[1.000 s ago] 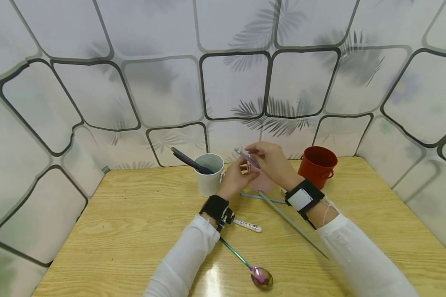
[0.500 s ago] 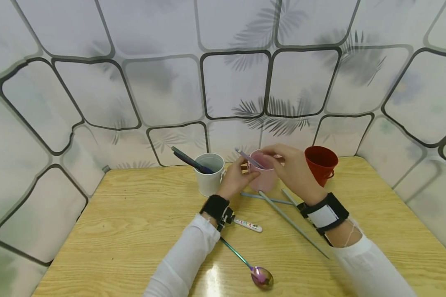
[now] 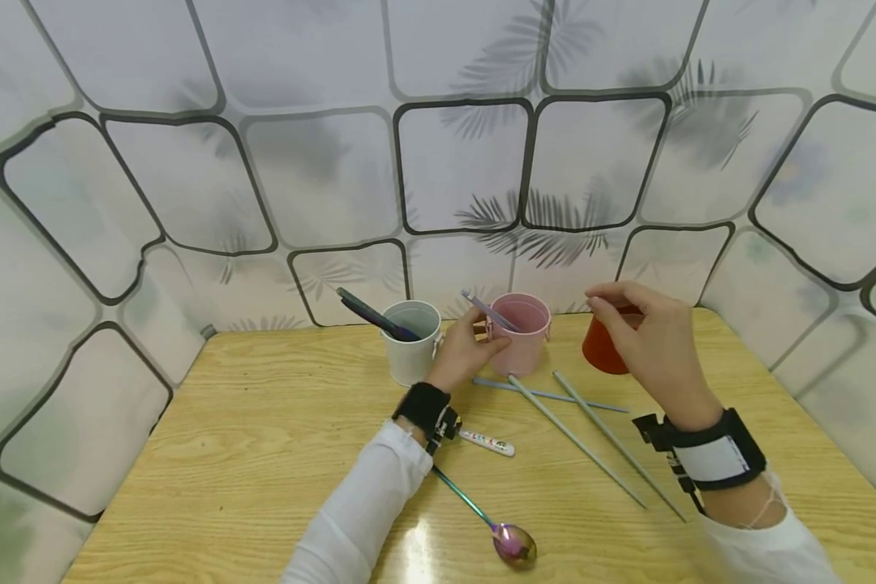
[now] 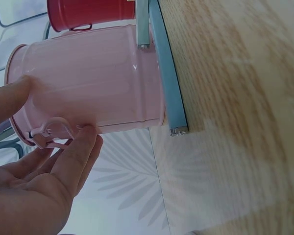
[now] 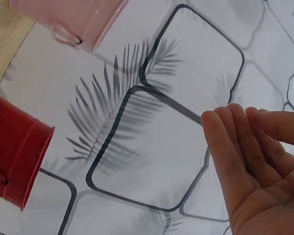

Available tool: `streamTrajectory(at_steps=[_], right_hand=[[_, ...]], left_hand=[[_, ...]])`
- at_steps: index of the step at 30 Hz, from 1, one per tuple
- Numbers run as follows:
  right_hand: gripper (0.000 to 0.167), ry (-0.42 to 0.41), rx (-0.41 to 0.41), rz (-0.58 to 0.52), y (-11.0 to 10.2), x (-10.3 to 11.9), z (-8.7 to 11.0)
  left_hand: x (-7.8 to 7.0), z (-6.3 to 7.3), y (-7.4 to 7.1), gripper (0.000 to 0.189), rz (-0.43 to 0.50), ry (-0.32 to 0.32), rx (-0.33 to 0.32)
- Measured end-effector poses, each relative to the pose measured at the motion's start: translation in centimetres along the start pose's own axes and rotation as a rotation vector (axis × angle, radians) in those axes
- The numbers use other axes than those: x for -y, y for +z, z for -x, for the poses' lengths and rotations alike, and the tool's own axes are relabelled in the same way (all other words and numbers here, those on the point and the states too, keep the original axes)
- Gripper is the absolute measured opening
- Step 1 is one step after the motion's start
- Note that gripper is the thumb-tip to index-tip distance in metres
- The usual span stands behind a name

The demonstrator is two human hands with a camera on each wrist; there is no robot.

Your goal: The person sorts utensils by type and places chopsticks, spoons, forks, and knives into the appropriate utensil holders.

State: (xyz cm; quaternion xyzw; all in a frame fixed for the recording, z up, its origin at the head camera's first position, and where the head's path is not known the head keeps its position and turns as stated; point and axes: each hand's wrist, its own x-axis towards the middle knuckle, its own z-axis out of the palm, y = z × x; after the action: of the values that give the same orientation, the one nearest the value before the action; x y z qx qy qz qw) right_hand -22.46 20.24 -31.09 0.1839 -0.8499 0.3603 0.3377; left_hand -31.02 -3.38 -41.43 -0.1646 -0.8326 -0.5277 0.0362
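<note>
My left hand [image 3: 463, 353] holds the pink bucket [image 3: 520, 353] at its left side. In the left wrist view, its thumb lies on the wall near the rim and its fingers are at the wire handle [image 4: 54, 128]. A slim lilac stick [image 3: 491, 311] leans inside the bucket, its upper end sticking out over the left rim. My right hand [image 3: 653, 345] is raised in front of the red bucket [image 3: 604, 349], partly hiding it. Nothing shows between its loosely bent fingers. In the right wrist view, this hand appears apart from the red bucket [image 5: 14, 149].
A white bucket [image 3: 410, 361] with dark pens [image 3: 368, 315] stands to the left. Before the buckets lie a blue chopstick [image 3: 555, 395] and two grey-green chopsticks [image 3: 577, 442]. A patterned white marker [image 3: 487, 443] and an iridescent spoon [image 3: 514, 545] lie nearer.
My right hand has let go of the lilac stick, left in the pink bucket, and moved right to the red bucket. My left hand has stayed on the pink bucket.
</note>
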Motion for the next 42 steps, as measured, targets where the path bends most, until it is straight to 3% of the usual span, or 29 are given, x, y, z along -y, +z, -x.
streamTrajectory(at_steps=[6, 12, 25, 35, 42], right_hand=[[0.012, 0.093, 0.004, -0.009, -1.6, -0.3, 0.4], [0.014, 0.160, 0.040, 0.005, -1.2, -0.7, 0.8], [0.014, 0.120, 0.152, 0.030, 1.9, -2.7, 1.7], [0.021, 0.220, 0.341, 0.079, 3.8, -4.4, 2.7], [0.026, 0.293, 0.445, 0.113, 4.4, -5.5, 3.0]], left_hand=[[0.1, 0.0, 0.0, 0.056, -0.010, 0.010, 0.001], [0.0, 0.0, 0.0, 0.056, 0.008, 0.025, -0.001], [0.0, 0.1, 0.0, 0.057, 0.007, 0.046, -0.010], [-0.1, 0.4, 0.0, 0.057, 0.009, 0.067, -0.014], [-0.1, 0.0, 0.0, 0.058, 0.036, 0.045, -0.001]])
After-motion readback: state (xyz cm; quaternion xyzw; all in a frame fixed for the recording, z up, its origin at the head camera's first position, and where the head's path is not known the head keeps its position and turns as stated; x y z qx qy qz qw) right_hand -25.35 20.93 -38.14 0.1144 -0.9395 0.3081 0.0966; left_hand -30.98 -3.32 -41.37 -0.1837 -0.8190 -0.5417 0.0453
